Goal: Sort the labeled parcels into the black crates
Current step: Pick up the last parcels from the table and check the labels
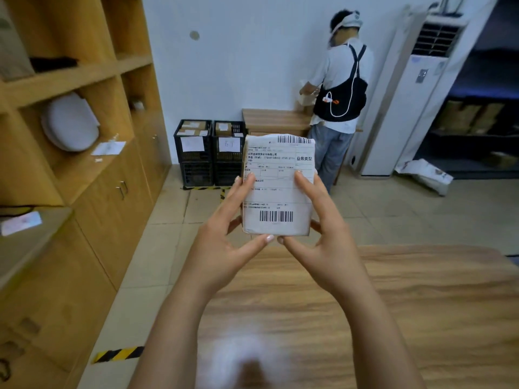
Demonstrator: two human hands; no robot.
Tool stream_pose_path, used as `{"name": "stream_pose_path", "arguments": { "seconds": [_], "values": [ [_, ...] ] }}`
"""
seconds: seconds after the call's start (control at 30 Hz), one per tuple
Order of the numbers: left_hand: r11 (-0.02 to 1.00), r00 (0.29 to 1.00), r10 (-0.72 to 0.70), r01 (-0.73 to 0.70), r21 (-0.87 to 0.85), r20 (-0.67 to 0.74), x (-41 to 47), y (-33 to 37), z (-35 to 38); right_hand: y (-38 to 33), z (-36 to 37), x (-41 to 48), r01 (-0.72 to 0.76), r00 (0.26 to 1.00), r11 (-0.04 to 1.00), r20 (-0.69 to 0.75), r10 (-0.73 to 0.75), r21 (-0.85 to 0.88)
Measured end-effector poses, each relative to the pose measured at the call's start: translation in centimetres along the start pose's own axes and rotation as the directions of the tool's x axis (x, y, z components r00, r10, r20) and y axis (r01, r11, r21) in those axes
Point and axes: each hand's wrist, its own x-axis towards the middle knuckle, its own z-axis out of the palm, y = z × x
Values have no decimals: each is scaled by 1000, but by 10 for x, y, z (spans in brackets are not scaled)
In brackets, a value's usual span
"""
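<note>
Parcel: the parcel is held upright in the air, just past the far edge of the surface, label facing the camera
Grip: it is pinched between the left hand and the right hand, thumbs under its bottom edge and forefingers laid on the label
Step in hand: the label is judged to be under reading
Done well: the printed lines should be kept uncovered by the fingers and matched to the paper signs on the black crates by the wall
Caution: the signs cannot be read from here
</note>
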Motion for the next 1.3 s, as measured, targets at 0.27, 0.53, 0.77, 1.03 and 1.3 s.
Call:
{"name": "stream_pose_path", "arguments": {
  "seconds": [0.27, 0.53, 0.77, 1.03, 1.3],
  "values": [
    [998, 998, 56, -56, 34, -13, -6, 19, -13, -19, 2, -4, 71, 997, 997, -34, -70, 36],
    [994, 996, 85, -85, 69, 1, -8, 29, -14, -28, -2, -11, 69, 995, 996, -70, -65, 48],
    [992, 994, 108, -108, 65, 0, -11, 32, -15, -37, -2, -15, 54, 995, 997, -81, -49, 54],
    [951, 1000, 10, -10, -310, -3, -20, 14, -9, -36, -5, -24, 163, 979, 966, -92, -184, -200],
    [878, 999, -37, 28, -478, -9, -30, -10, 2, -35, 9, -39, 249, 931, 857, -134, -341, -451]
  ]
}}
